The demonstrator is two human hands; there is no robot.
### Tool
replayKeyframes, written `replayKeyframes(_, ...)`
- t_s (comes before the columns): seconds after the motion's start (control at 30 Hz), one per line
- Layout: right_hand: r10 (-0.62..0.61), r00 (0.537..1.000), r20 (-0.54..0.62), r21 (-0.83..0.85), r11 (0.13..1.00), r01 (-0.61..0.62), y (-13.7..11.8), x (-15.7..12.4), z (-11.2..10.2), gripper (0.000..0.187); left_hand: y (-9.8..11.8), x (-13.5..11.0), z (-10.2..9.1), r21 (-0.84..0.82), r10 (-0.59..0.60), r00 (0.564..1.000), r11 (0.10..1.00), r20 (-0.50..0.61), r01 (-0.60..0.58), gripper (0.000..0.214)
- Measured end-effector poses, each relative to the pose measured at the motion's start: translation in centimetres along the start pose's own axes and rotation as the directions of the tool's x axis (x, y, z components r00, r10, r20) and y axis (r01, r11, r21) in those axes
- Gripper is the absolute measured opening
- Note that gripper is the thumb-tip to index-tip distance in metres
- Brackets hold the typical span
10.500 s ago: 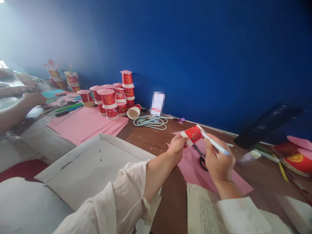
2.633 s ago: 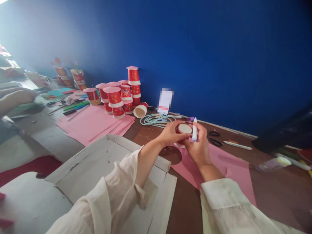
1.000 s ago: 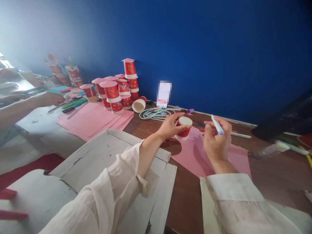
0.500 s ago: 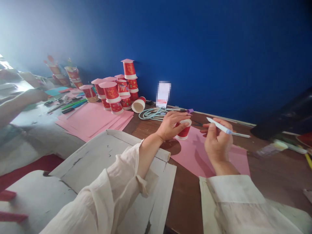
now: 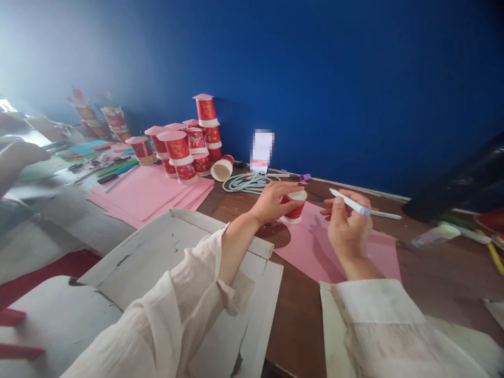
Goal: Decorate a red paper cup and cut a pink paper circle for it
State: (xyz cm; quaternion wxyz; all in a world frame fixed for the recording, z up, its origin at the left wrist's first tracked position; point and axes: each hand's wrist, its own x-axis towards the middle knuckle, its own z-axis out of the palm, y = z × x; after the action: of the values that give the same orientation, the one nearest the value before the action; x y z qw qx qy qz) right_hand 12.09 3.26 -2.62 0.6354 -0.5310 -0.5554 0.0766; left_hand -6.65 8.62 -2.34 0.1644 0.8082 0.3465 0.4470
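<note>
My left hand (image 5: 271, 203) is closed round a red paper cup (image 5: 293, 211) with its fingers over the upper part. The cup stands at the edge of a pink paper sheet (image 5: 311, 252). Held in my right hand (image 5: 350, 226) is a white marker (image 5: 349, 201) with a pale blue end, raised above the sheet to the right of the cup. Its slanted tip points up and left, apart from the cup.
Red cups (image 5: 185, 157) topped with pink paper stand stacked at the back left, beside pink sheets (image 5: 129, 197). A cup (image 5: 222, 168) lies on its side near a coiled pale cable (image 5: 244, 182) and a lit phone (image 5: 263, 149). Another person's arm (image 5: 19, 157) is at far left.
The other person's arm at far left has shifted left and up. My hands, the cup and the marker keep nearly the same pose, while the whole view has shifted slightly.
</note>
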Motion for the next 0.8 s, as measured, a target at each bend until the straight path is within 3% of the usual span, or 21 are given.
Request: replayKeyframes(0.8, 0.003, 1.000, 0.007, -0.009, 1.000, -0.003, 0.21, 0.02, -0.03, 0.026, -0.07, 0.18, -0.02, 0.035, 0.009, 0.999, 0.999, -0.040, -0.008, 0.030)
